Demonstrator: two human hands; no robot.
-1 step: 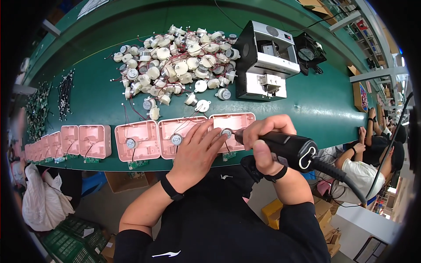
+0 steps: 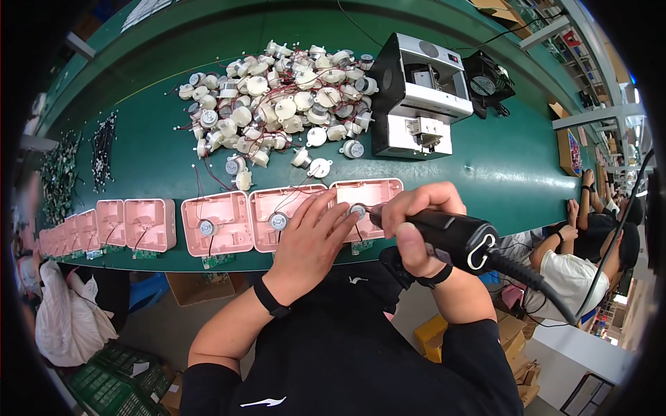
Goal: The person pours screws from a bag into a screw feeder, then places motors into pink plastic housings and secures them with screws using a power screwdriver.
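My right hand [image 2: 424, 218] is wrapped around a black corded electric screwdriver [image 2: 454, 236]. Its tip points left into the rightmost pink plastic housing [image 2: 380, 188], at a small round silver motor [image 2: 357, 211]. My left hand [image 2: 312, 239] lies with fingers stretched out across the edges of that housing and the middle pink housing [image 2: 267, 201], fingertips close to the motor. A second silver motor [image 2: 278, 220] sits in the middle housing. To the left, another pink housing [image 2: 232, 239] holds a motor with thin wires. The screwdriver's contact point is too small to make out.
Behind the housings lies a heap of white-and-silver motors [image 2: 284, 107] with red wires. A black-and-silver machine [image 2: 423, 97] stands right of it, beside a black fan-like unit [image 2: 489, 83]. More pink housings [image 2: 149, 225] line the left front edge. Co-workers sit at the right.
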